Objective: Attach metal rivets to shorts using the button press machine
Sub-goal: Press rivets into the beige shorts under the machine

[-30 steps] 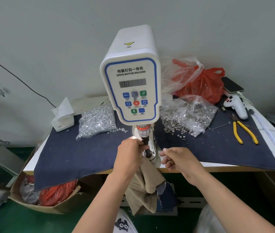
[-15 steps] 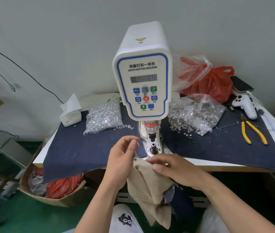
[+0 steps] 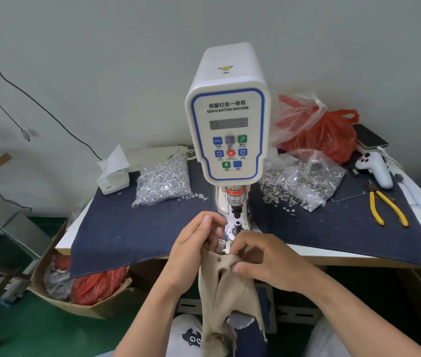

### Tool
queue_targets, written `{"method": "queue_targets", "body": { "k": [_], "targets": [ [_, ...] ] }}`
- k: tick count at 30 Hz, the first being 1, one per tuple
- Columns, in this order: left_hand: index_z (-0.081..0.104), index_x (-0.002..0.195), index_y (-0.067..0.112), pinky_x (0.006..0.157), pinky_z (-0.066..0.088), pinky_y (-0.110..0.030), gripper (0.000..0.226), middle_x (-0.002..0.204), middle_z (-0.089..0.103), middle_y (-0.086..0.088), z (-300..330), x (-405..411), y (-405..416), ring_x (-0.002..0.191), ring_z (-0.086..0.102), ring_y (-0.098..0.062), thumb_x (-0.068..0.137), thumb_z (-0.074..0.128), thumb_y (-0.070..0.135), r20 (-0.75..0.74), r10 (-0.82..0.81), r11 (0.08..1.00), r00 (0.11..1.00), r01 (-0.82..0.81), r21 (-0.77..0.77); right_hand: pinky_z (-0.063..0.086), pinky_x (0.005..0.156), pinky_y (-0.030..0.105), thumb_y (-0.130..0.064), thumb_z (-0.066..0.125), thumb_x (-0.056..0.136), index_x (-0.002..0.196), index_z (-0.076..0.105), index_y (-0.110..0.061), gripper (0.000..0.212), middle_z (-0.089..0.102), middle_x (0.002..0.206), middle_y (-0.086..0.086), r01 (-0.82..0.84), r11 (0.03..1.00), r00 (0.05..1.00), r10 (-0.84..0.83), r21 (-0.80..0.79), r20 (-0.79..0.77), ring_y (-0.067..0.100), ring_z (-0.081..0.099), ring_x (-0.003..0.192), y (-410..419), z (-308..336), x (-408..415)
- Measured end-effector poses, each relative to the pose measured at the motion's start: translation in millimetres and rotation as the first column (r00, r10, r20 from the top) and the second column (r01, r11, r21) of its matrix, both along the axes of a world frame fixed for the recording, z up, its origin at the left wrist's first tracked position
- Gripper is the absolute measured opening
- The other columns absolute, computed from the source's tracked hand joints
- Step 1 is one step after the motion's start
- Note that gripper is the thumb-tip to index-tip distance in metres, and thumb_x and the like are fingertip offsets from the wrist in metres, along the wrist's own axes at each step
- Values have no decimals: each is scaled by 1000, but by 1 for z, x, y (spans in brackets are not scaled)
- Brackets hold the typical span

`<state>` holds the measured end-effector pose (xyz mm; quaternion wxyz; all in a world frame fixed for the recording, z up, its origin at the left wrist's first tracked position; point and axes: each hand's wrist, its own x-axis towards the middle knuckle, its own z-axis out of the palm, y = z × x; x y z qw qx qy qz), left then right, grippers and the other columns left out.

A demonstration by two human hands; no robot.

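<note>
You had the shorts [image 3: 223, 282] bunched between both hands just in front of the press [image 3: 228, 130], their top edge near the lower die [image 3: 237, 224] and the rest hanging limp below the table [image 3: 333, 256] edge. Your left hand [image 3: 191, 249] pinched the cloth at its upper left, fingers curled round the fold; your right hand [image 3: 263, 261] gripped the upper right, thumb and fingers closed on the fabric. One small rivet [image 3: 219, 259] already showed in the cloth between your hands. The fabric looked light, soft and floppy, so it would sag and crease wherever you let go; I judged it best held close on either side of the spot to be pressed, pulled flat and taut, with your fingertips kept clear of the die. Loose rivets lay in the bag [image 3: 163, 181] to the left.
</note>
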<state>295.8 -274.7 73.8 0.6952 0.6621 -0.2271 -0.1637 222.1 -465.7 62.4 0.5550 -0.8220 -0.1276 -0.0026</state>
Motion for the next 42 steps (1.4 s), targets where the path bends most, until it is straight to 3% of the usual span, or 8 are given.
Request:
{"method": "queue_targets", "body": {
  "k": [6,8,12,16,22,31,36,42],
  "targets": [
    [66,85,38,84,41,-32,18,85,61,15,1,-5,11,91,52,-11,95,63,53,388,-327,875,862,121,469,47,73,30,-8,77,84,84,64,-17,16,65,84,-5,20,993,1000,-21,120,5,11,57,78,-3,7,-2],
    [71,87,32,91,46,-40,20,89,65,12,-3,-5,12,103,56,-19,94,69,50,456,-310,905,834,111,411,45,75,26,-12,76,85,84,61,-22,18,61,86,-11,-13,991,1000,15,135,-20,8,55,79,-6,11,-2],
    [77,93,24,101,47,-44,26,104,71,-3,-6,0,18,118,62,-26,95,72,49,237,-223,969,946,187,164,47,88,25,-30,73,91,92,57,-29,16,54,98,-16,-113,974,987,88,-198,-132,3,54,94,-26,14,4],
    [67,81,17,84,39,-41,33,91,59,-7,-20,2,16,89,53,-25,102,66,43,-2,-258,966,966,258,-23,42,79,21,-39,65,94,96,59,-22,18,56,89,-11,-179,979,961,153,-94,-229,3,52,85,-37,12,7],
    [59,76,28,93,37,-32,34,95,61,15,-33,15,5,101,55,-7,98,61,54,101,-211,915,972,160,370,25,61,29,-45,65,86,75,54,-23,27,39,74,0,8,984,956,45,180,-290,14,32,70,-41,-8,11],
    [43,82,11,73,35,-28,40,77,42,10,-48,34,-23,74,40,-6,112,47,36,109,32,925,994,-71,373,32,72,35,-33,60,96,69,58,-25,29,47,72,-6,322,929,919,-261,181,-296,8,42,72,-37,-36,45],
    [47,86,8,72,38,-26,39,78,46,10,-65,44,-25,74,43,-5,112,45,36,129,82,908,988,-128,400,27,73,40,-54,56,89,72,49,-14,44,38,78,4,274,949,933,-223,156,-282,20,33,76,-36,-38,49],
    [46,85,7,67,38,-20,39,75,46,13,-72,46,-29,71,42,-4,113,45,34,168,81,905,982,-144,401,24,72,41,-53,54,95,73,38,-15,46,32,79,5,261,952,934,-206,161,-292,23,26,76,-40,-44,53]
  ]
}}
